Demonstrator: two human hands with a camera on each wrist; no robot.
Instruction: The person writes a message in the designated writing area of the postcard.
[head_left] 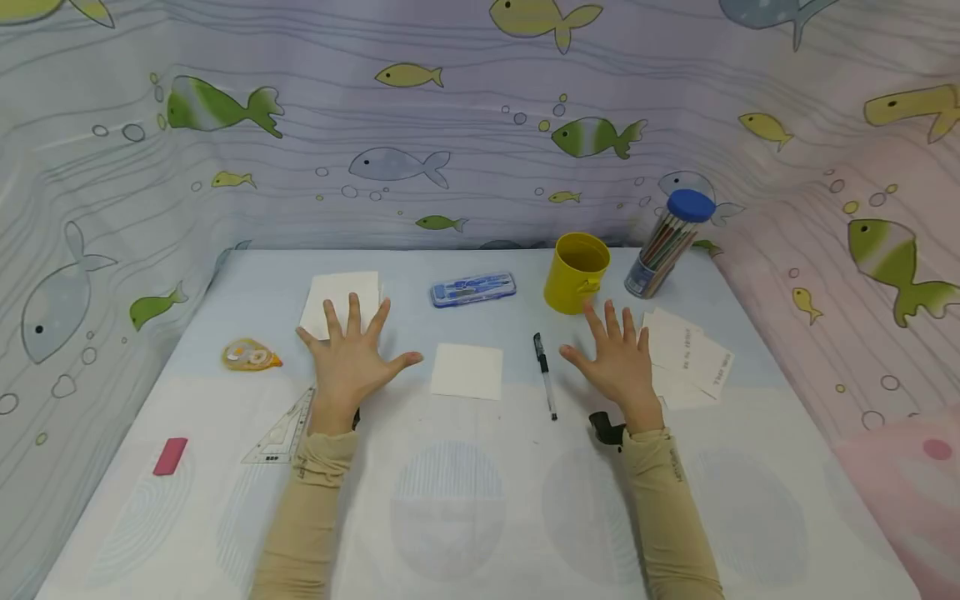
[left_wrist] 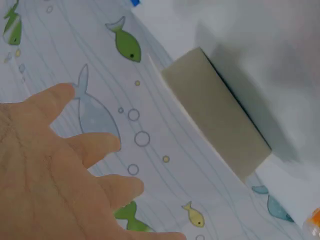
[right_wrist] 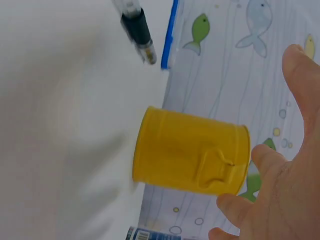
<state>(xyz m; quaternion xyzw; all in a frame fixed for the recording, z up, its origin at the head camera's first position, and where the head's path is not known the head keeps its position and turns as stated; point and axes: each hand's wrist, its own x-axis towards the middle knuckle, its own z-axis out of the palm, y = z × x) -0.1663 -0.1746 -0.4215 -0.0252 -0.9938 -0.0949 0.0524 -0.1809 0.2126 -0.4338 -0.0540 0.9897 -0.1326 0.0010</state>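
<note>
My left hand (head_left: 347, 362) is held over the left part of the table with its fingers spread, holding nothing. Just beyond its fingertips lies a thick pale block of paper (left_wrist: 215, 115), whose top looks like a white sheet in the head view. On the right, my right hand (head_left: 621, 367) is also spread and holds nothing. A yellow mug (right_wrist: 190, 150) stands beyond its fingers, and a black-capped clear pen (head_left: 545, 375) lies to its left. Printed cards (head_left: 686, 354) are partly covered by that hand. Between the hands lies a square of white paper (head_left: 467, 372).
A blue geometry case (head_left: 473, 289) lies at the back. A tall pencil tub (head_left: 663, 250) with a blue lid stands back right. To the left are an orange correction tape (head_left: 249, 355), a clear set square (head_left: 279, 437) and a red eraser (head_left: 170, 457). Fish-patterned cloth (head_left: 315, 200) surrounds the table.
</note>
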